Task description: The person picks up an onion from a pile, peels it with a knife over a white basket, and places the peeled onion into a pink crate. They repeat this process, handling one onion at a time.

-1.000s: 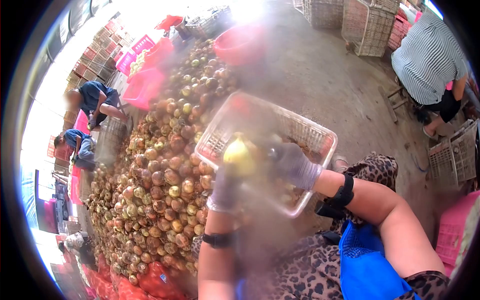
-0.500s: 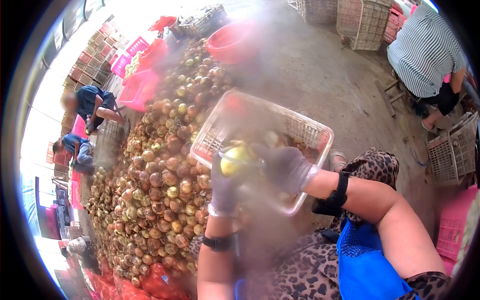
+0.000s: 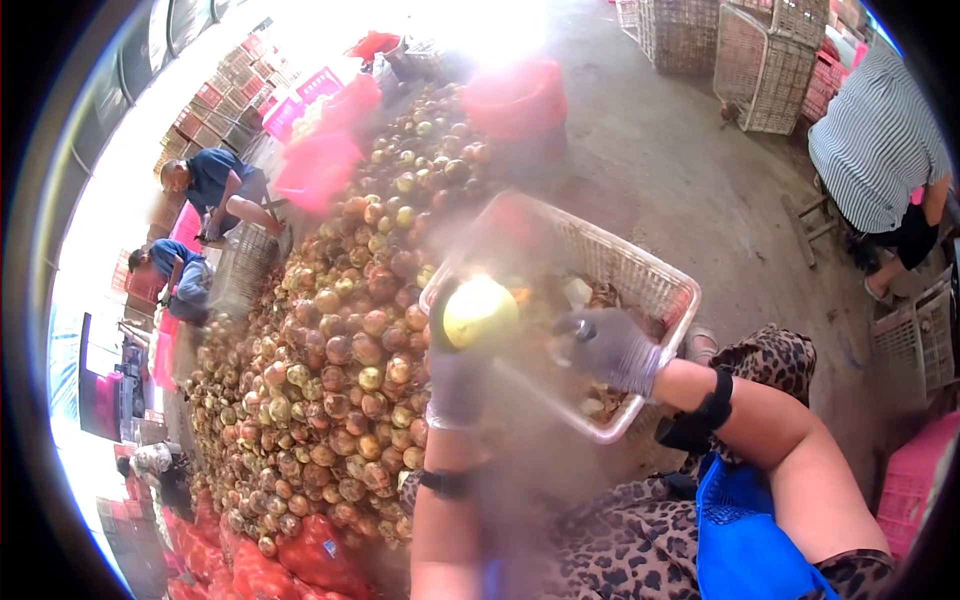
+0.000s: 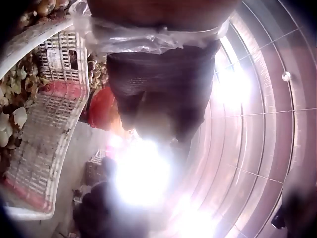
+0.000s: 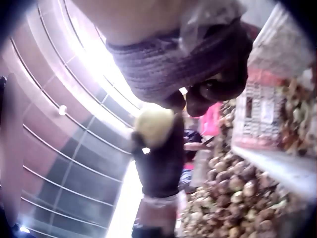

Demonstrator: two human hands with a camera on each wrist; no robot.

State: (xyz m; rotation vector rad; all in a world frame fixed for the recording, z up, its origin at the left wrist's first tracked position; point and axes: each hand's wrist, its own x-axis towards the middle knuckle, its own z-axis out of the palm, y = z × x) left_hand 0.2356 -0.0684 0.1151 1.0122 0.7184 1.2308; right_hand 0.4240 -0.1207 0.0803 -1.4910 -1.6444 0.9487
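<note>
A peeled, pale yellow-green onion (image 3: 480, 312) is in my gloved left hand (image 3: 460, 378), fingers around its far side. The right wrist view also shows this onion (image 5: 154, 125) above the dark glove of the left hand (image 5: 161, 166). My gloved right hand (image 3: 618, 352) stands apart from it, to the right, over the crate. Its fingers are curled round a small knife, whose dark rounded end (image 3: 585, 330) shows by the thumb; the blade is hidden. Under both hands sits a white plastic crate (image 3: 690, 300) with onion skins (image 3: 600, 400) inside. Glare covers the onion in the left wrist view.
A large heap of unpeeled onions (image 3: 330, 380) spreads along the left. Red mesh sacks (image 3: 310, 560) lie at its near end, and pink tubs (image 3: 515, 95) stand beyond. Two people sit at left; a person in a striped shirt (image 3: 875, 140) sits at right, near stacked crates (image 3: 765, 70).
My right hand has drawn away from the onion to the right, and the blade that lay across it no longer shows there. The left hand keeps the onion. The head view has shifted slightly.
</note>
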